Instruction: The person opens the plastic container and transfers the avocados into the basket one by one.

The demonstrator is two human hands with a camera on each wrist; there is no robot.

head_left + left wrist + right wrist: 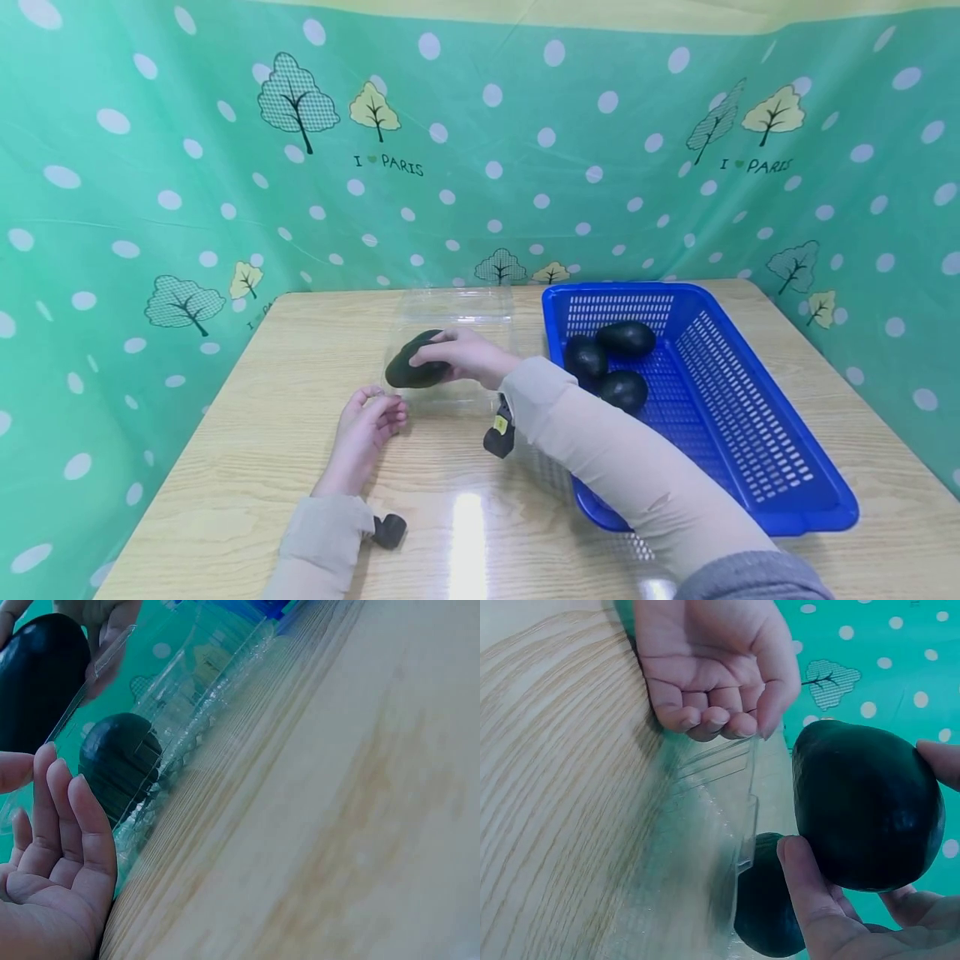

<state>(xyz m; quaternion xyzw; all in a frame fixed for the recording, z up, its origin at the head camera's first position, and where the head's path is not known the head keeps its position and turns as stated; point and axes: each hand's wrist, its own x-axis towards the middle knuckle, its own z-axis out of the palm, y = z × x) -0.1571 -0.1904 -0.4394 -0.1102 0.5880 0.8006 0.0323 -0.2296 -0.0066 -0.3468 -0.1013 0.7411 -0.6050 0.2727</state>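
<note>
R hand (468,354) grips an avocado (866,810) over the clear box (465,402), L hand (367,429) pinches its near-left rim, prob. to steady it, w/ 1 avocado (116,761) inside, 3 others (626,338) in basket (742,408) at right, seemingly for easy reach.

A white streak (467,546) glares off the bright tabletop (247,442) before me; both wrist views look dimmer and cooler.
</note>
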